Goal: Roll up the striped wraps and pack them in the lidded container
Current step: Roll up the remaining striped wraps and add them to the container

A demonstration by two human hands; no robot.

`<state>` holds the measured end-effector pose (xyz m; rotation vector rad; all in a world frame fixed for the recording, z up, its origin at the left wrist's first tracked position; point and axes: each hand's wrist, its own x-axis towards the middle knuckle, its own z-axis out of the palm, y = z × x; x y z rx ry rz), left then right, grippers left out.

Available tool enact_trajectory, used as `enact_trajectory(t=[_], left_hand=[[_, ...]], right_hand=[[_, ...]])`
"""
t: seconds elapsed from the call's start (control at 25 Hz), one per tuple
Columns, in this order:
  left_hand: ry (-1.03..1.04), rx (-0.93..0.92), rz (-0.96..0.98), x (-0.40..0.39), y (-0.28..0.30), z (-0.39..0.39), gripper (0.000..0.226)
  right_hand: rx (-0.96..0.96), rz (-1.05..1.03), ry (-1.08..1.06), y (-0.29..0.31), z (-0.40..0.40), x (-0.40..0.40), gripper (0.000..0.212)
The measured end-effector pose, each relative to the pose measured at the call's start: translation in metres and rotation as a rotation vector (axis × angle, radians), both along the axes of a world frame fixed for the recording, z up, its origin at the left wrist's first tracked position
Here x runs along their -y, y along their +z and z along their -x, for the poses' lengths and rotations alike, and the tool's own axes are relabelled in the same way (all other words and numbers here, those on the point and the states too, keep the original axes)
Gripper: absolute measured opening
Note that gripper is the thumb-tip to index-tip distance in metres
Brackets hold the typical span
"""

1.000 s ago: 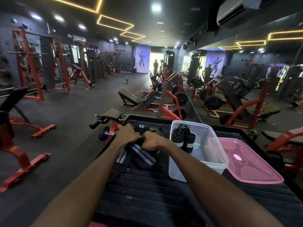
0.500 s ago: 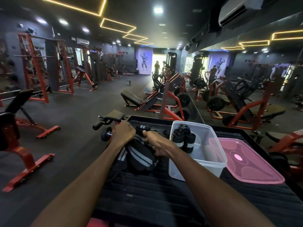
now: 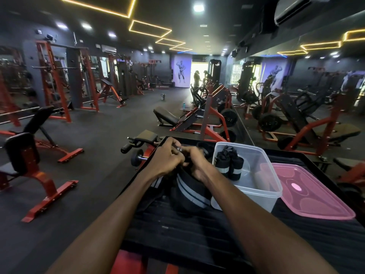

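1. Black striped wrap (image 3: 190,191) lies on the dark ribbed platform (image 3: 177,234), its far end pinched between both hands, the loose length trailing toward the camera below the wrists.
2. Left hand (image 3: 167,157) curls around the wrap's end; right hand (image 3: 194,162) touches it, fingers pinching the same end.
3. Clear container (image 3: 262,175) sits just right of the right hand, rolled wraps (image 3: 229,165) standing inside.
4. Pink lid (image 3: 312,192) lies beside the container, off it.
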<state>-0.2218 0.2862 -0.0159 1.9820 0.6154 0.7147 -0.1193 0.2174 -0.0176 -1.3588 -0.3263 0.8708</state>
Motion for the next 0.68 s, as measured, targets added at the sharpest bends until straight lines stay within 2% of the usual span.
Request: enact_trajectory(t=[0.04, 0.16, 0.24, 0.28, 0.36, 0.4, 0.44, 0.56, 0.6, 0.68], left_hand=[[0.002, 0.050, 0.060, 0.001, 0.001, 0.001, 0.032], [-0.046, 0.118, 0.204, 0.000, -0.001, 0.002, 0.031], [-0.059, 0.122, 0.297, 0.000, -0.003, 0.003, 0.027], [-0.059, 0.133, 0.361, 0.000, -0.005, 0.004, 0.020], [0.011, 0.114, 0.381, -0.006, -0.015, 0.005, 0.007], [0.088, 0.045, 0.283, -0.015, -0.025, 0.004, 0.008], [0.144, -0.090, 0.128, -0.024, -0.035, 0.005, 0.012], [0.086, -0.671, -0.277, -0.034, -0.061, 0.010, 0.063], [0.049, -0.788, -0.341, -0.033, -0.067, 0.011, 0.069], [0.014, -0.888, -0.424, -0.029, -0.069, 0.012, 0.063]], right_hand=[[-0.054, -0.039, 0.062, 0.001, 0.002, 0.002, 0.031], [-0.173, -0.102, 0.088, 0.002, -0.002, 0.008, 0.040], [-0.088, -0.043, 0.050, 0.002, 0.003, 0.007, 0.036], [-0.054, -0.019, 0.007, 0.000, 0.004, 0.004, 0.041], [0.156, 0.135, -0.091, -0.010, -0.001, -0.005, 0.095], [0.235, 0.180, -0.107, -0.012, -0.003, -0.006, 0.114], [0.317, 0.216, -0.096, -0.015, -0.006, -0.007, 0.120], [0.478, 0.324, -0.031, -0.009, 0.003, 0.005, 0.113], [0.513, 0.350, -0.017, -0.011, 0.001, 0.005, 0.110], [0.579, 0.397, 0.008, -0.016, 0.002, 0.005, 0.106]])
